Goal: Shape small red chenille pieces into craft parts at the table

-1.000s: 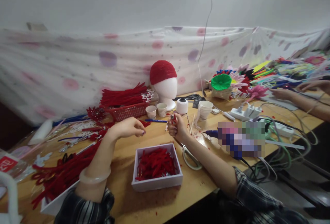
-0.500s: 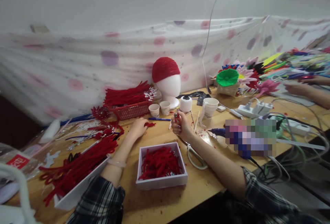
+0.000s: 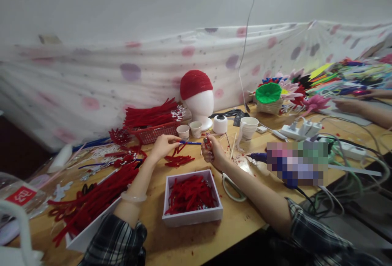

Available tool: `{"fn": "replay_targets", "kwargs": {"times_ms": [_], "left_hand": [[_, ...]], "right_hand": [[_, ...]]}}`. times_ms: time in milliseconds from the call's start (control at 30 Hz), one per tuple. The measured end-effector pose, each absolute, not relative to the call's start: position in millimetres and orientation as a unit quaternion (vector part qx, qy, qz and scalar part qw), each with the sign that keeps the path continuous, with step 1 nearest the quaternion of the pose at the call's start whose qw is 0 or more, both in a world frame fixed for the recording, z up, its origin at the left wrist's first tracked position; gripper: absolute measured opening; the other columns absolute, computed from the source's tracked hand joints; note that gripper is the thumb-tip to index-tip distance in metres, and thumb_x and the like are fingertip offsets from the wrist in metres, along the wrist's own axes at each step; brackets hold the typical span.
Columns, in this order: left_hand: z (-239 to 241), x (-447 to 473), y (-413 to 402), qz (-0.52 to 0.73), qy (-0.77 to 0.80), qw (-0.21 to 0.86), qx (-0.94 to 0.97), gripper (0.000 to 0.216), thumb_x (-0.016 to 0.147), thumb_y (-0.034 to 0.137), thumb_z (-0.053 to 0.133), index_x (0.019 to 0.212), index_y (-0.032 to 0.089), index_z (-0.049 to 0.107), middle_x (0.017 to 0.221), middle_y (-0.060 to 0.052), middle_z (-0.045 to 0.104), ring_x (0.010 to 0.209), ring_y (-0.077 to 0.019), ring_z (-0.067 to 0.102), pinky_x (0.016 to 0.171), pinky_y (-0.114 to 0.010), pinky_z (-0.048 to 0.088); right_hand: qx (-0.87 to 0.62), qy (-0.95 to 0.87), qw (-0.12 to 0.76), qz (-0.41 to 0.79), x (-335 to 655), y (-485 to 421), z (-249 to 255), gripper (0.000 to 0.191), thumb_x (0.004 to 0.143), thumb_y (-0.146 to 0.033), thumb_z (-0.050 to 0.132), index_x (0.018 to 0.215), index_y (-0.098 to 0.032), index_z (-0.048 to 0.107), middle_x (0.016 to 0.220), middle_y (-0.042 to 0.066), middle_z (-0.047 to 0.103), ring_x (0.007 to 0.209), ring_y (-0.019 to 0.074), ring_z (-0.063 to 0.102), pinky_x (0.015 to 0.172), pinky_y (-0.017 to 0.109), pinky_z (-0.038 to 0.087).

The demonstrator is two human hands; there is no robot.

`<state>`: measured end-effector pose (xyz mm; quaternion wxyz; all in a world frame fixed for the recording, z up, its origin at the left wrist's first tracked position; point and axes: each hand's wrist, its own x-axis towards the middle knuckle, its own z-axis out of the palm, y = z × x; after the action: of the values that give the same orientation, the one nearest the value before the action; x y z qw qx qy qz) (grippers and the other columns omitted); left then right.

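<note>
My left hand (image 3: 163, 147) is raised a little over the table, its thumb and fingertips pinched on a short red chenille stem piece (image 3: 177, 149) that hangs down. Below it lie several more red chenille pieces (image 3: 180, 160). My right hand (image 3: 216, 154) is closed in a fist around a small red lighter (image 3: 208, 142), its thumb near the metal top. A blue pen (image 3: 192, 142) lies between the two hands, partly behind the left fingertips. In front of me is a white box (image 3: 193, 218) holding red chenille pieces.
Scissors (image 3: 234, 190) lie under my right forearm. A foam head (image 3: 202, 105) with a red cap, paper cups (image 3: 183, 131) and a red basket (image 3: 157, 134) stand behind. A glue gun (image 3: 259, 157), power strips (image 3: 290, 130) and cables crowd the right. A co-worker's arm (image 3: 361, 111) reaches in.
My left hand has lifted off the table and turned toward the right hand, now with a red piece between its fingertips. The right hand has shifted slightly left and down with the lighter.
</note>
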<state>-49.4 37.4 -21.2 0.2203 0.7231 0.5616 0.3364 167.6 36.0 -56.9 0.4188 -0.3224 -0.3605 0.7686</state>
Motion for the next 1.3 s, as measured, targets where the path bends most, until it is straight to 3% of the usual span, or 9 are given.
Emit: {"fn": "replay_targets", "kwargs": {"times_ms": [167, 267, 433, 633, 767, 867, 1033, 1300], "left_hand": [[-18, -42, 34, 0.408, 0.555, 0.272, 0.671, 0.026, 0.069, 0.033, 0.07, 0.084, 0.013, 0.075, 0.079, -0.01, 0.077, 0.074, -0.0226, 0.072, 0.066, -0.029, 0.055], [-14, -32, 27, 0.431, 0.53, 0.316, 0.658, 0.03, 0.067, 0.036, 0.072, 0.085, 0.012, 0.075, 0.08, -0.011, 0.077, 0.073, -0.0218, 0.072, 0.067, -0.029, 0.056], [-5, -11, 12, 0.465, 0.479, 0.379, 0.641, 0.03, 0.061, 0.038, 0.078, 0.077, 0.013, 0.075, 0.077, -0.009, 0.077, 0.07, -0.0208, 0.071, 0.07, -0.03, 0.057], [5, -11, 7, 0.454, 0.497, 0.297, 0.677, 0.023, 0.066, 0.036, 0.073, 0.074, 0.015, 0.075, 0.075, -0.007, 0.077, 0.069, -0.0208, 0.07, 0.066, -0.028, 0.055], [10, -13, 4, 0.499, 0.491, 0.217, 0.68, 0.022, 0.074, 0.035, 0.067, 0.081, 0.015, 0.074, 0.082, -0.006, 0.077, 0.076, -0.0206, 0.07, 0.071, -0.028, 0.053], [13, -10, -2, 0.513, 0.487, 0.163, 0.688, 0.02, 0.078, 0.033, 0.063, 0.083, 0.016, 0.073, 0.084, -0.006, 0.076, 0.077, -0.0192, 0.069, 0.073, -0.027, 0.052], [19, -4, -11, 0.48, 0.491, 0.105, 0.719, 0.016, 0.08, 0.03, 0.062, 0.083, 0.018, 0.073, 0.083, -0.004, 0.075, 0.075, -0.0178, 0.065, 0.075, -0.027, 0.049], [24, -8, -11, 0.433, 0.487, -0.026, 0.758, 0.009, 0.08, 0.027, 0.066, 0.079, 0.024, 0.074, 0.079, -0.003, 0.073, 0.09, -0.0224, 0.056, 0.083, -0.036, 0.041]], "right_hand": [[-0.327, -0.449, 0.417, 0.719, 165, 30, -56, 0.043, 0.078, -0.062, 0.052, 0.07, -0.019, 0.051, 0.039, -0.013, 0.023, 0.034, 0.0044, 0.009, 0.034, 0.018, 0.007], [-0.339, -0.544, 0.436, 0.632, 163, 24, -57, 0.039, 0.069, -0.052, 0.07, 0.082, -0.017, 0.058, 0.042, -0.013, 0.026, 0.036, 0.0041, 0.016, 0.036, 0.019, 0.011], [-0.325, -0.613, 0.436, 0.573, 162, 20, -58, 0.035, 0.071, -0.048, 0.071, 0.08, -0.014, 0.064, 0.046, -0.011, 0.029, 0.039, 0.005, 0.023, 0.039, 0.022, 0.014], [-0.292, -0.54, 0.467, 0.636, 164, 25, -59, 0.037, 0.069, -0.05, 0.072, 0.079, -0.016, 0.059, 0.044, -0.012, 0.026, 0.038, 0.0045, 0.016, 0.039, 0.021, 0.01], [-0.292, -0.452, 0.406, 0.739, 167, 29, -59, 0.05, 0.079, -0.065, 0.043, 0.065, -0.019, 0.052, 0.037, -0.012, 0.02, 0.035, 0.0053, 0.006, 0.035, 0.019, 0.006], [-0.316, -0.418, 0.375, 0.765, 169, 31, -58, 0.046, 0.082, -0.056, 0.029, 0.054, -0.021, 0.041, 0.034, -0.01, 0.018, 0.034, 0.0061, 0.004, 0.033, 0.019, 0.006], [-0.324, -0.414, 0.366, 0.768, 167, 29, -54, 0.032, 0.077, -0.044, 0.034, 0.054, -0.022, 0.038, 0.035, -0.009, 0.02, 0.034, 0.0063, 0.005, 0.032, 0.018, 0.006], [-0.337, -0.468, 0.327, 0.748, 163, 25, -55, 0.037, 0.08, -0.048, 0.033, 0.055, -0.022, 0.036, 0.037, -0.009, 0.022, 0.034, 0.0054, 0.007, 0.033, 0.017, 0.007]]}}
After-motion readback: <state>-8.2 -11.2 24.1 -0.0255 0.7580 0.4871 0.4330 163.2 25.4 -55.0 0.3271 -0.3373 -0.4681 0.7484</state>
